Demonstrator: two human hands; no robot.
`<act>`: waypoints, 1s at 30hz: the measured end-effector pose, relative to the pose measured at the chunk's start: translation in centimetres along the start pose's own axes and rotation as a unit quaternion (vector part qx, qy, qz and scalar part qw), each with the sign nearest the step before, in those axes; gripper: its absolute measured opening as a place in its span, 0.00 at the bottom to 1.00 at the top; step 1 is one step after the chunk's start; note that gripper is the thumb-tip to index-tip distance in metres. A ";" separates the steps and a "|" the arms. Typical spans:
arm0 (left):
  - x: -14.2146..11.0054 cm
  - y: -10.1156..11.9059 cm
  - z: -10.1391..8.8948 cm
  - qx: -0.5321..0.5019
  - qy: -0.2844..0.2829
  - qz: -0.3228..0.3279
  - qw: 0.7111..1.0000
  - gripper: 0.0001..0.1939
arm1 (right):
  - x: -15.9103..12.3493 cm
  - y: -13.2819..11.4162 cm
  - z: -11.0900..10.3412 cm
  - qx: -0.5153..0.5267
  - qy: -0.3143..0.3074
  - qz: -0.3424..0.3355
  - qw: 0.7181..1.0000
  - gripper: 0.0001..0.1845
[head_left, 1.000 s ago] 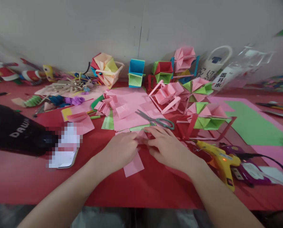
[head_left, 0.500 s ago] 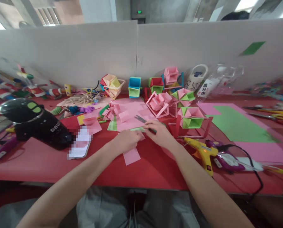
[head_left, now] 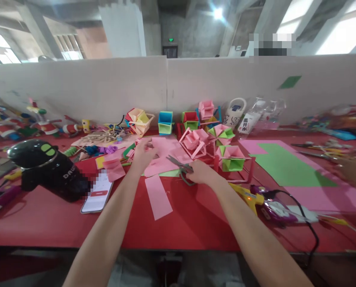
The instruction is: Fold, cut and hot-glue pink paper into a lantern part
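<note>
My right hand (head_left: 201, 172) is closed round a pair of scissors (head_left: 178, 162) with dark blades and green handles. The blades point up and left over pink paper. My left hand (head_left: 142, 155) reaches forward to a heap of small folded pink paper pieces (head_left: 131, 153), fingers apart and curled; the hand covers part of the heap. Between my forearms a pink paper strip (head_left: 158, 198) lies on the red table. Beyond the hands is a larger pink sheet (head_left: 163, 149), with a green edge of paper (head_left: 170, 173) under it.
Right of my hand stand pink and green paper wheels on frames (head_left: 231, 158), near a yellow glue gun (head_left: 249, 198) and a purple power strip (head_left: 275, 209). On the left are a phone (head_left: 97, 195) and a black bottle (head_left: 58, 175). A white partition (head_left: 106, 83) closes the back.
My left hand has moved from beside the scissors, forward and left, to the folded pieces. The strip now lies fully visible. The right hand keeps the scissors; the camera has tilted up.
</note>
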State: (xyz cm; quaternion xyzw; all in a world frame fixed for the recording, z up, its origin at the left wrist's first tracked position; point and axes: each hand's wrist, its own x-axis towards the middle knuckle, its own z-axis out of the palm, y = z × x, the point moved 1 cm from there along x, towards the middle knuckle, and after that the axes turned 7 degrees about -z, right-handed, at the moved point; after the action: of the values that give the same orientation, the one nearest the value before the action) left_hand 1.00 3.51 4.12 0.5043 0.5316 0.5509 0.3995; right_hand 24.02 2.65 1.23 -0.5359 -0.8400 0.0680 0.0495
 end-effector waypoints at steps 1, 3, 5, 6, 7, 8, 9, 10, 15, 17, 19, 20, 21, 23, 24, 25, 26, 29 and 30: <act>0.2 -0.3 0.1 -0.078 -0.005 -0.033 0.996 0.16 | 0.2 -0.1 0.0 -0.002 -0.003 0.002 1.000 0.08; 0.3 -0.9 0.3 -0.185 -0.009 -0.081 0.979 0.11 | 0.5 -0.3 0.0 -0.011 0.003 0.014 1.000 0.10; 0.2 -1.5 0.2 -0.230 0.002 -0.105 0.967 0.12 | 0.4 -0.6 0.0 -0.020 0.011 0.027 0.999 0.11; 0.1 -1.8 0.1 -0.243 0.011 -0.108 0.964 0.13 | 0.3 -0.7 0.0 -0.021 0.013 0.031 0.999 0.11; 0.1 -2.1 0.0 -0.250 0.021 -0.105 0.962 0.13 | 0.2 -0.7 0.0 -0.018 0.017 0.034 0.999 0.11; 0.2 -2.4 -0.1 -0.245 0.029 -0.099 0.964 0.12 | 0.1 -0.7 0.0 -0.009 0.024 0.037 0.999 0.11; 0.2 -2.8 -0.1 -0.232 0.038 -0.093 0.968 0.10 | 0.0 -0.6 0.0 0.005 0.035 0.038 0.999 0.10; 0.3 -3.1 0.0 -0.212 0.047 -0.088 0.972 0.09 | -0.1 -0.6 0.0 0.027 0.048 0.039 0.998 0.10; -0.2 -3.9 1.5 -0.102 0.038 -0.110 0.988 0.06 | 0.0 -0.3 0.8 0.226 0.111 0.048 0.967 0.09; -1.2 -3.0 1.5 -0.060 0.020 -0.099 0.993 0.07 | 0.2 -0.3 1.1 0.288 0.174 0.065 0.940 0.11; -2.3 -1.4 1.0 0.103 -0.060 -0.011 0.993 0.08 | 0.3 -0.3 1.2 0.320 0.223 0.070 0.918 0.14; -2.9 -0.7 0.7 0.218 -0.114 0.026 0.969 0.10 | 0.4 -0.4 1.3 0.330 0.235 0.065 0.912 0.15; -3.4 -0.1 0.3 0.305 -0.152 0.029 0.940 0.13 | 0.4 -0.4 1.3 0.338 0.238 0.056 0.909 0.15; -4.2 0.4 -0.5 0.408 -0.203 0.012 0.890 0.21 | 0.3 -0.6 1.3 0.350 0.235 0.043 0.906 0.16; -4.4 0.4 -0.6 0.434 -0.214 0.007 0.875 0.22 | 0.3 -0.6 1.3 0.354 0.234 0.041 0.905 0.16; -4.5 0.3 -0.7 0.455 -0.224 0.003 0.862 0.22 | 0.2 -0.7 1.4 0.356 0.231 0.041 0.904 0.17; -4.6 0.0 -0.6 0.471 -0.234 -0.001 0.850 0.22 | 0.2 -0.8 1.4 0.358 0.228 0.042 0.904 0.17; -4.6 -0.8 0.1 0.496 -0.265 -0.005 0.827 0.15 | 0.1 -1.0 1.6 0.357 0.226 0.046 0.905 0.18; -4.6 -1.0 0.2 0.499 -0.270 -0.002 0.824 0.13 | 0.1 -1.0 1.7 0.354 0.228 0.047 0.906 0.18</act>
State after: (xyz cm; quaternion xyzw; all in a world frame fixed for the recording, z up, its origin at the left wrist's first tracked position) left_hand 1.93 -0.85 2.50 0.7623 0.6057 0.0520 0.2219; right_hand 22.84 2.24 -0.24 -0.5228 -0.7008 0.2390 0.4224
